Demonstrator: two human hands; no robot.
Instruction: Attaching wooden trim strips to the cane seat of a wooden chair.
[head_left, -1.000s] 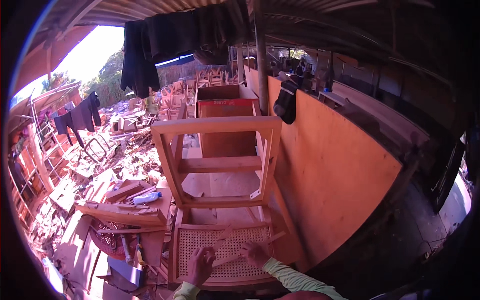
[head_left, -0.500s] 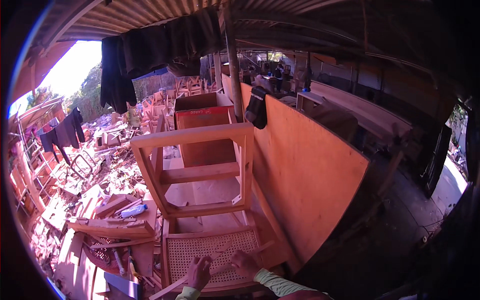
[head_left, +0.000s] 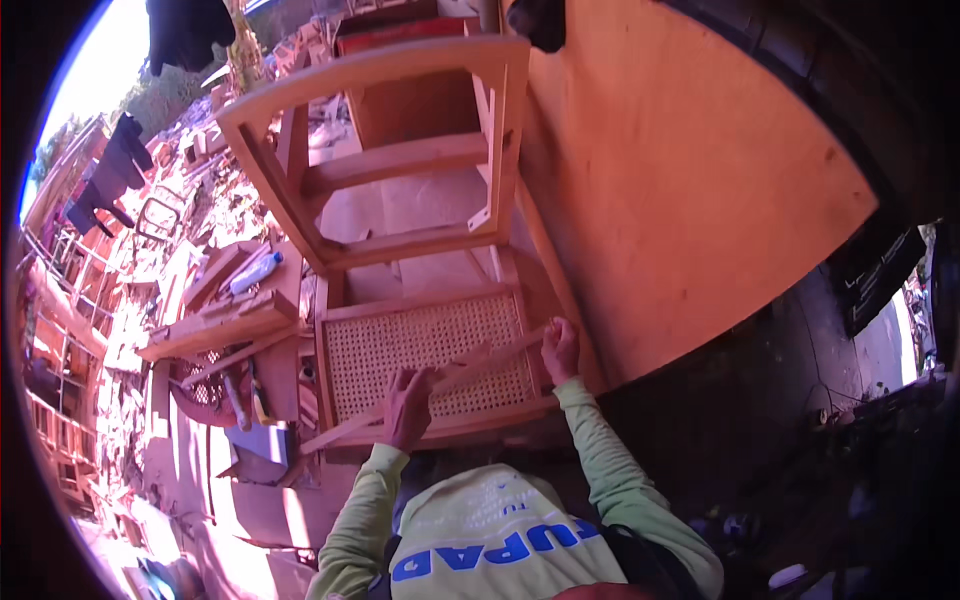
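A thin wooden strip slants across the front of a chair's woven cane seat, low at its left end and raised at its right. My left hand is closed around it near the seat's front edge. At the strip's right end, beside the seat's right rail, my right hand grips it with bent fingers. A short thin piece of wood sticks out beyond my left fingers; whether it is separate from the strip I cannot tell. The bare wooden chair frame stands behind the seat, its back uncovered.
An orange plywood panel rises close on the right. To the left lie wood offcuts, a plastic bottle and a hammer-like tool. Behind the chair stands a cardboard box. Dark garments hang at far left.
My right hand has moved right, away from my left hand, to the strip's right end. The view has tilted down, bringing my sleeves and shirt into sight.
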